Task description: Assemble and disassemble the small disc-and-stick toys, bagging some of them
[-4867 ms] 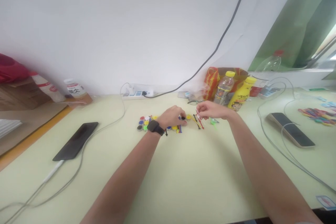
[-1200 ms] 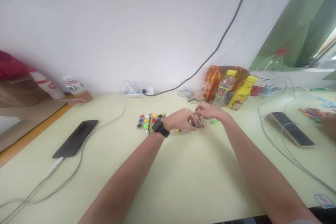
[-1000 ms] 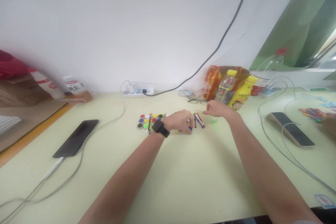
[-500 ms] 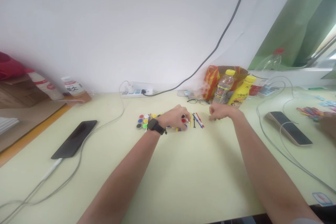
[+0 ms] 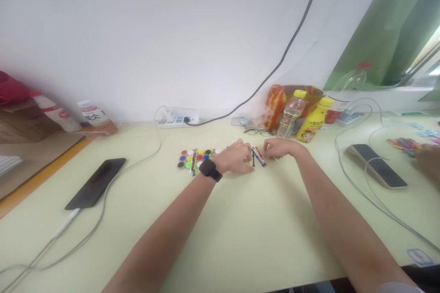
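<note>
Small round coloured discs [image 5: 189, 158] lie in rows on the table, with thin coloured sticks [image 5: 194, 165] standing between groups of them. My left hand [image 5: 237, 158], a black watch on its wrist, rests over the right part of this layout and covers some of it. Its thumb stretches to the right, apart from the bent fingers, and I make out nothing in its grasp. Blue, white, red and black sticks [image 5: 258, 157] lie between the two hands. My right hand [image 5: 280, 147] is closed in a pinch just right of them, a small green piece [image 5: 277, 159] peeking out under its fingers.
Behind the hands stand two yellow-capped bottles [image 5: 291, 114], glasses [image 5: 257, 132] and a striped bag [image 5: 276, 105]. A phone [image 5: 96, 183] on a charging cable lies left; a dark-topped device [image 5: 378, 165] lies right. Another person's hand [image 5: 428, 160] is at the right edge near coloured pieces [image 5: 404, 145].
My left hand has shifted right, uncovering more discs and sticks, and its thumb has stretched out. My right hand has moved left towards the loose sticks, and a green piece now shows beneath it.
</note>
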Demonstrator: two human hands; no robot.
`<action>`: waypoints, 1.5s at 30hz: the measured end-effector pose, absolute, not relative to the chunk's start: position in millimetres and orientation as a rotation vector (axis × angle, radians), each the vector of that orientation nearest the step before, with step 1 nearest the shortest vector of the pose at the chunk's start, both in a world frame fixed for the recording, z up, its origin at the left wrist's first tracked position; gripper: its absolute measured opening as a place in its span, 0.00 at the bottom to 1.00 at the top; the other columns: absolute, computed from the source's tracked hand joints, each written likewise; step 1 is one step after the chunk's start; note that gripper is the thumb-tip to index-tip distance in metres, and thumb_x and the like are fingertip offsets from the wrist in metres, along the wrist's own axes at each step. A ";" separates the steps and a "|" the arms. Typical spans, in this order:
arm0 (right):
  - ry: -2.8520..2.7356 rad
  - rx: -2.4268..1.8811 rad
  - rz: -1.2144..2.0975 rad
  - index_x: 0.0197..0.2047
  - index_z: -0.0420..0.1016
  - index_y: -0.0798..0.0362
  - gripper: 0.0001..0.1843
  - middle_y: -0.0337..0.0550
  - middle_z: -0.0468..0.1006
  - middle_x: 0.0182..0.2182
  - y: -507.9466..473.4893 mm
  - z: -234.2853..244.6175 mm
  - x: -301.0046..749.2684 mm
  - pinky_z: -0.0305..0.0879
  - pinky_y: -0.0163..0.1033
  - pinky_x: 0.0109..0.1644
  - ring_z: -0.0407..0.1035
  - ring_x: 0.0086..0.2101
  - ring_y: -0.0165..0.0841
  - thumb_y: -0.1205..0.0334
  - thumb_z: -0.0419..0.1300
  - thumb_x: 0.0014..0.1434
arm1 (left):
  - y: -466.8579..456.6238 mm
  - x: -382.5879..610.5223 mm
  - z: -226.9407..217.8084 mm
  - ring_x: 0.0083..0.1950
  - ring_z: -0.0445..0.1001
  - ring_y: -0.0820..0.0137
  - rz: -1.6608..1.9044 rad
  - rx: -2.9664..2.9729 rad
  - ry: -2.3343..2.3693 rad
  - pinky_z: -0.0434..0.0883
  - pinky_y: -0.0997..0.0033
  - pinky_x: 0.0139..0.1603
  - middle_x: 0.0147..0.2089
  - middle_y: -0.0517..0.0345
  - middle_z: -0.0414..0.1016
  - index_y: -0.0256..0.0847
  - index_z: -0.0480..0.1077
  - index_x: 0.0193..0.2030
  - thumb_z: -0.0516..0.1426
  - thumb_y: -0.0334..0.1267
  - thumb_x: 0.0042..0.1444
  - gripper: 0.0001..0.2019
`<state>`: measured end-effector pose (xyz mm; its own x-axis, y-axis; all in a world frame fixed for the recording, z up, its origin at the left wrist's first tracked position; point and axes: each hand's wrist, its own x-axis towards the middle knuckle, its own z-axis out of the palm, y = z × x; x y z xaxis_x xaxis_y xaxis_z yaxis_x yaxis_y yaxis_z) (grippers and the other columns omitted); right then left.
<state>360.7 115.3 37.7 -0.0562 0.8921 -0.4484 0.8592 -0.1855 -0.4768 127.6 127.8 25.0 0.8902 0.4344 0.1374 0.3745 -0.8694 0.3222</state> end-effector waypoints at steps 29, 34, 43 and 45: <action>-1.481 -1.097 1.293 0.43 0.76 0.53 0.18 0.42 0.73 0.31 99.5 80.4 316.1 0.63 0.37 0.35 0.64 0.31 0.31 0.49 0.67 0.57 | 138.9 117.8 60.9 0.48 0.80 0.66 1.227 2.237 0.501 0.78 0.65 0.53 0.46 0.51 0.80 0.40 0.80 0.48 0.63 0.41 0.64 0.10; -1.441 -1.052 1.387 0.41 0.75 0.53 0.15 0.42 0.75 0.32 100.9 77.0 321.5 0.65 0.37 0.37 0.66 0.31 0.31 0.56 0.69 0.54 | 137.1 114.6 64.6 0.45 0.80 0.67 1.185 2.246 0.490 0.80 0.65 0.50 0.45 0.50 0.81 0.40 0.81 0.47 0.65 0.46 0.62 0.13; -1.563 -1.132 1.334 0.34 0.66 0.50 0.07 0.32 0.59 0.22 103.0 69.7 318.9 0.49 0.34 0.26 0.51 0.22 0.26 0.61 0.62 0.54 | 134.2 115.6 64.3 0.40 0.80 0.69 1.084 2.251 0.476 0.79 0.68 0.47 0.43 0.51 0.82 0.38 0.80 0.44 0.63 0.38 0.62 0.08; -1.580 -1.247 1.283 0.35 0.65 0.49 0.06 0.30 0.54 0.22 106.1 64.7 321.3 0.43 0.34 0.25 0.46 0.21 0.27 0.59 0.59 0.57 | 133.8 115.5 62.5 0.39 0.79 0.69 1.047 2.247 0.496 0.78 0.68 0.45 0.41 0.52 0.81 0.38 0.79 0.41 0.63 0.38 0.60 0.07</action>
<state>321.3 106.1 64.7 -0.2565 0.9660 -0.0319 0.2299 0.0289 -0.9728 115.5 133.8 62.5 0.6184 0.5553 0.5561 0.0783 -0.7476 0.6595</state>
